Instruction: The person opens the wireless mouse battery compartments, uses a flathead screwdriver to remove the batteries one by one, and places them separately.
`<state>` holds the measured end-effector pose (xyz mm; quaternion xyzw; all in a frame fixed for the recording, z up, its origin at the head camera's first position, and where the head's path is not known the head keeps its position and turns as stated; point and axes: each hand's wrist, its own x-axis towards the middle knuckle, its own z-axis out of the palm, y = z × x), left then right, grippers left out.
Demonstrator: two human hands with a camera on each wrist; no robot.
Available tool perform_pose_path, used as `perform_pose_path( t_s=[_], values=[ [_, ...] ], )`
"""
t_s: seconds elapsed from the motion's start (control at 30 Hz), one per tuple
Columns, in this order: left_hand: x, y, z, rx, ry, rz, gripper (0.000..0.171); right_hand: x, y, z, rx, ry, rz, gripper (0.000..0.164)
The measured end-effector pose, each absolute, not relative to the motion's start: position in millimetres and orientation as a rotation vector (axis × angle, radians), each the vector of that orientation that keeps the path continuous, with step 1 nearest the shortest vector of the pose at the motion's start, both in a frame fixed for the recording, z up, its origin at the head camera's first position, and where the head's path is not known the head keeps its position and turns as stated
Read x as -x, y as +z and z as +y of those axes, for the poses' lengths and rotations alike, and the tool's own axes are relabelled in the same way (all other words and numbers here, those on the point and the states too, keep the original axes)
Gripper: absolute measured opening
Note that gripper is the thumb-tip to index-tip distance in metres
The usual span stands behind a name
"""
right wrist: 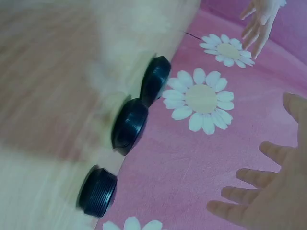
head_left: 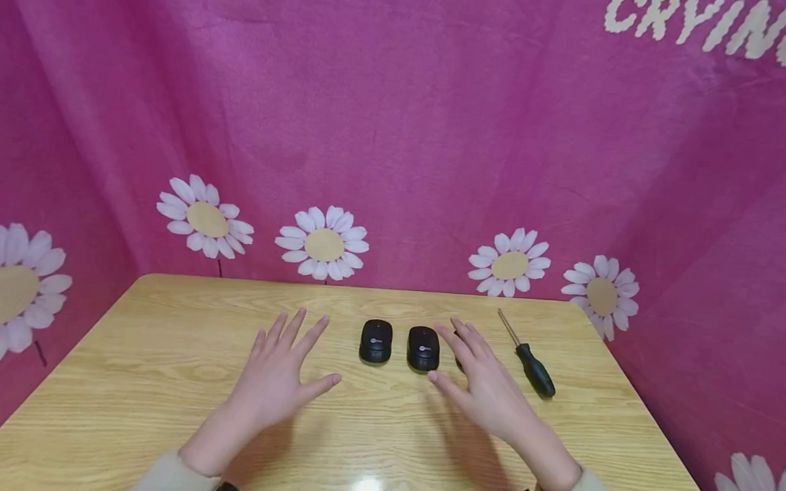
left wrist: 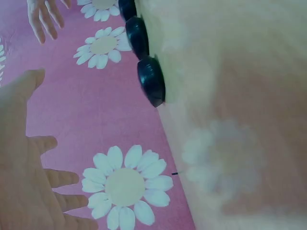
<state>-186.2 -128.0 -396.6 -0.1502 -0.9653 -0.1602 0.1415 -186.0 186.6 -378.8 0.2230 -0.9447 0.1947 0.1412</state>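
Two black computer mice stand side by side on the table, the left mouse [head_left: 376,341] and the right mouse [head_left: 423,348]. My left hand [head_left: 274,378] hovers left of them with its fingers spread, holding nothing. Held above the table, my right hand [head_left: 488,386] has its fingers extended, and its thumb and index finger overlap the edge of the right mouse in the head view. Mostly hidden behind that hand is a third black object, which shows as a short ribbed round piece [right wrist: 97,191] in the right wrist view. A screwdriver [head_left: 534,369] with a dark green handle lies right of my right hand.
The wood-grain table [head_left: 169,324] has its far edge against a pink curtain [head_left: 397,130] printed with white daisies. More of this cloth hangs along the left and right sides.
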Motion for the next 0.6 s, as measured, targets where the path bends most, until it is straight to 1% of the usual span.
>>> perform_pose_path(
  t_s=[0.3,0.5,0.6],
  values=[
    [219,-385,-114,0.43,-0.753,-2.793,0.086,216,-371,166,-0.589,0.874,-2.738,0.07],
    [242,-388,-108,0.378,-1.063,-2.803,0.084,237,-375,154,-0.576,1.122,-2.71,0.07],
    [255,-393,-106,0.33,-1.194,-2.807,0.083,249,-379,149,-0.51,1.271,-2.715,0.069]
  ],
)
